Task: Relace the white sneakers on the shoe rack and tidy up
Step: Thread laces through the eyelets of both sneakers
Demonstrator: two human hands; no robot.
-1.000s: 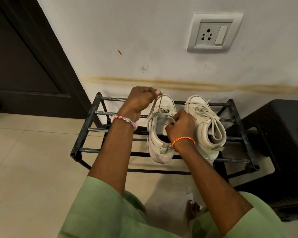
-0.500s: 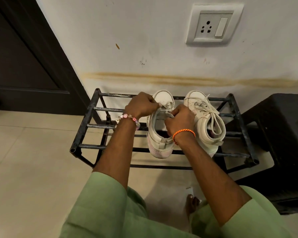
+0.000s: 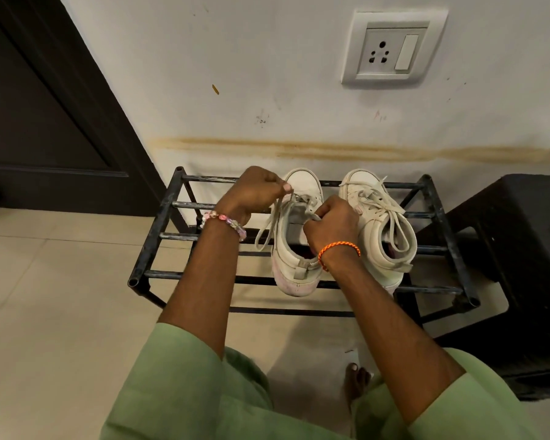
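Two white sneakers stand side by side on a black metal shoe rack (image 3: 159,217), toes to the wall. The left sneaker (image 3: 294,268) is partly laced. My left hand (image 3: 254,192) pinches its white lace (image 3: 270,223) near the toe end, and a loop of lace hangs down the sneaker's left side. My right hand (image 3: 331,223) grips the shoe's right eyelet edge and lace over the tongue. The right sneaker (image 3: 378,223) is laced, with long loops lying over its opening.
A dark plastic stool (image 3: 521,249) stands right of the rack, touching it. A dark door (image 3: 45,106) is at the left. A wall socket (image 3: 391,49) sits above. My bare toes (image 3: 358,379) are on the tiled floor in front of the rack.
My left hand, raised with the lace a second ago, came down to the sneaker's toe end. A slack loop of lace now hangs at the left. My right hand stayed on the shoe.
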